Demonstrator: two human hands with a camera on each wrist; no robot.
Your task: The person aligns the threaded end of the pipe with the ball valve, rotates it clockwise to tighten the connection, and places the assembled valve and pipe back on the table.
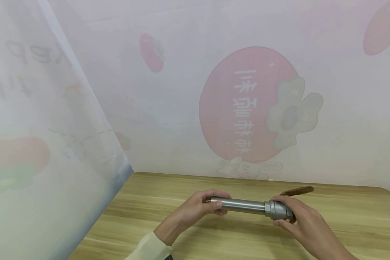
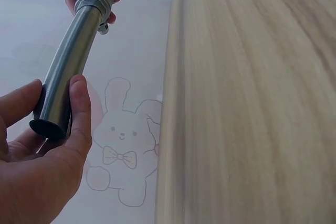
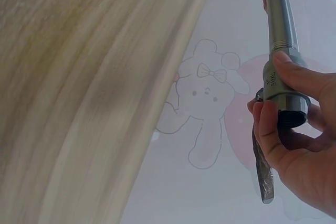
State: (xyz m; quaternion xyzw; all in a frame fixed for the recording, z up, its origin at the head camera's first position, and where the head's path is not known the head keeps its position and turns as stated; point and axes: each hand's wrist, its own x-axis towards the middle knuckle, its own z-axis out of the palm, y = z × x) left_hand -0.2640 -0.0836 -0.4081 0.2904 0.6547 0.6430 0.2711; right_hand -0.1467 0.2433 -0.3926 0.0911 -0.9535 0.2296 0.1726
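Observation:
A straight metal pipe (image 1: 247,205) is joined at its threaded end to a ball valve (image 1: 276,210), and both are held up above the table. My left hand (image 1: 198,206) grips the pipe's free end between thumb and fingers; the open bore faces the left wrist view. My right hand (image 1: 303,218) grips the valve body at the other end. From the valve sticks out a lever handle (image 1: 297,191), seen in the right wrist view as a dark, shiny lever hanging beside the fingers. Threads (image 3: 283,44) show where the pipe enters the valve.
Below the hands lies a wood-grain table (image 1: 143,206). Behind it hangs a pale printed curtain (image 1: 175,119) with fruit and rabbit drawings, and another curtain (image 1: 29,108) hangs at the left. The table's far edge runs close to the back curtain.

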